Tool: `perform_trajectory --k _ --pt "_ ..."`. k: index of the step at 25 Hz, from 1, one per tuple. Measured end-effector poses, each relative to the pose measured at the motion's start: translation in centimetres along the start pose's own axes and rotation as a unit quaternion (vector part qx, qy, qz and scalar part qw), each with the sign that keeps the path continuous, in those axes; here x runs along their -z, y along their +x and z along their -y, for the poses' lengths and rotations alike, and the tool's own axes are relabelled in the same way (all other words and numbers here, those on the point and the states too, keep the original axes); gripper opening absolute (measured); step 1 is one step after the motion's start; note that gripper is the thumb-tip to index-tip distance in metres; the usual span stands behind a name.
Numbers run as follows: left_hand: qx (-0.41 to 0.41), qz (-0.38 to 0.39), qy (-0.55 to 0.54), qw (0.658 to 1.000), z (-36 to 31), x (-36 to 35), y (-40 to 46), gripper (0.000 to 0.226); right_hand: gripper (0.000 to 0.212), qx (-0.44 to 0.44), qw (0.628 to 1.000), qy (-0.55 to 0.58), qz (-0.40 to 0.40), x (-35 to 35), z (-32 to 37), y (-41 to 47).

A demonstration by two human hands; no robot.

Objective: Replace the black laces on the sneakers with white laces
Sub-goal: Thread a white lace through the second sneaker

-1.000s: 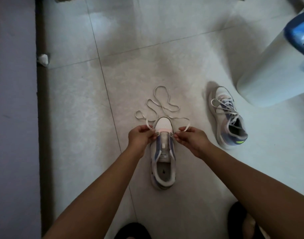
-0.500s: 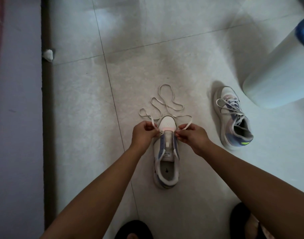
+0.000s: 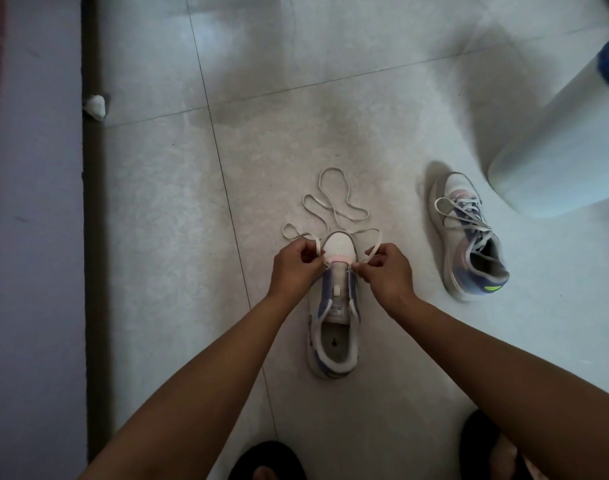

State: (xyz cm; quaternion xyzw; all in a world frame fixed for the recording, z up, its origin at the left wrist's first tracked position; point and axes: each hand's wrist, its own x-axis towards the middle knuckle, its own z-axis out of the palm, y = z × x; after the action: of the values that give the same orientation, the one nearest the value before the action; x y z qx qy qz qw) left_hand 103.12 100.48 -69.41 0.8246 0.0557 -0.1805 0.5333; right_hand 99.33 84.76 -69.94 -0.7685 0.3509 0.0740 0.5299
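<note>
A white and blue sneaker [image 3: 334,327] stands on the tiled floor, toe pointing away from me. A white lace [image 3: 334,202] loops loosely on the floor beyond its toe. My left hand [image 3: 294,268] pinches one strand of the lace at the left side of the toe end. My right hand [image 3: 386,271] pinches the other strand at the right side. A second sneaker [image 3: 469,244], laced with a pale lace, lies to the right. No black lace is in view.
A pale cylindrical container [image 3: 566,150] stands at the right, with something blue at its top edge. A dark strip and a lilac surface [image 3: 33,237] run along the left. A small crumpled white scrap [image 3: 94,105] lies by the strip. My feet in dark sandals [image 3: 265,462] are at the bottom.
Both hands stayed at the toe end of the sneaker, pinching the lace strands. The view shifted slightly, and the lace loops on the floor kept nearly the same shape.
</note>
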Motion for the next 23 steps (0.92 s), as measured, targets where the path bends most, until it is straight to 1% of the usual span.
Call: perform_trajectory --k 2,4,6,7,8,9,11,12,13,14,16,18,19,20,21,23 --pt "-0.021 0.029 0.037 0.999 0.0 0.2 0.3 0.010 0.030 0.019 0.999 -0.027 0.002 -0.1 0.2 0.0" --pt "-0.027 0.052 0.057 0.997 0.1 0.3 0.4 0.011 0.034 0.026 0.999 -0.033 -0.005 -0.1 0.4 0.0" --pt "-0.014 0.040 0.056 0.998 0.1 -0.1 0.2 0.009 0.037 0.057 0.996 -0.062 -0.016 -0.2 0.3 -0.4" --pt "-0.012 0.024 0.063 0.998 0.0 -0.4 0.0 0.006 0.037 0.090 0.991 -0.099 -0.024 -0.2 0.3 -0.7" --pt "-0.023 0.004 0.086 0.996 -0.2 -0.8 -0.3 0.005 0.036 0.135 0.978 -0.156 -0.032 -0.2 0.2 -1.1" --pt "-0.044 -0.012 0.117 0.992 -0.3 -1.2 -0.6 0.008 0.034 0.191 0.955 -0.226 -0.040 -0.2 0.2 -1.3" --pt "-0.093 -0.029 0.182 0.978 -0.2 -1.9 -1.5 0.008 0.020 0.290 0.892 -0.345 -0.026 0.0 0.3 -1.4" --pt "-0.108 -0.030 0.205 0.972 -0.2 -2.1 -2.0 0.010 0.013 0.310 0.873 -0.377 0.000 0.1 0.5 -1.4" --pt "-0.114 -0.030 0.221 0.968 -0.1 -2.4 -2.5 0.014 0.011 0.314 0.868 -0.385 0.027 0.1 0.6 -1.4" --pt "-0.115 -0.029 0.228 0.966 0.0 -2.6 -2.9 0.016 0.011 0.309 0.877 -0.366 0.047 0.0 0.5 -1.5" --pt "-0.111 -0.028 0.227 0.967 0.1 -2.8 -3.6 0.020 0.011 0.270 0.922 -0.275 0.046 -0.2 0.4 -1.8" --pt "-0.086 -0.035 0.199 0.976 0.1 -2.8 -4.0 0.028 0.020 0.195 0.963 -0.183 0.029 -0.4 0.3 -2.1" --pt "-0.068 -0.042 0.174 0.982 0.0 -2.9 -4.1 0.030 0.026 0.160 0.976 -0.148 0.029 -0.5 0.3 -2.3" --pt "-0.049 -0.049 0.142 0.987 -0.2 -3.0 -4.2 0.033 0.031 0.139 0.981 -0.128 0.034 -0.6 0.3 -2.5" --pt "-0.029 -0.052 0.112 0.992 -0.3 -3.1 -4.2 0.036 0.034 0.138 0.982 -0.126 0.039 -0.7 0.3 -2.7" --pt "-0.012 -0.054 0.085 0.995 -0.5 -3.3 -4.3 0.040 0.037 0.171 0.972 -0.153 0.044 -1.0 0.2 -3.3"
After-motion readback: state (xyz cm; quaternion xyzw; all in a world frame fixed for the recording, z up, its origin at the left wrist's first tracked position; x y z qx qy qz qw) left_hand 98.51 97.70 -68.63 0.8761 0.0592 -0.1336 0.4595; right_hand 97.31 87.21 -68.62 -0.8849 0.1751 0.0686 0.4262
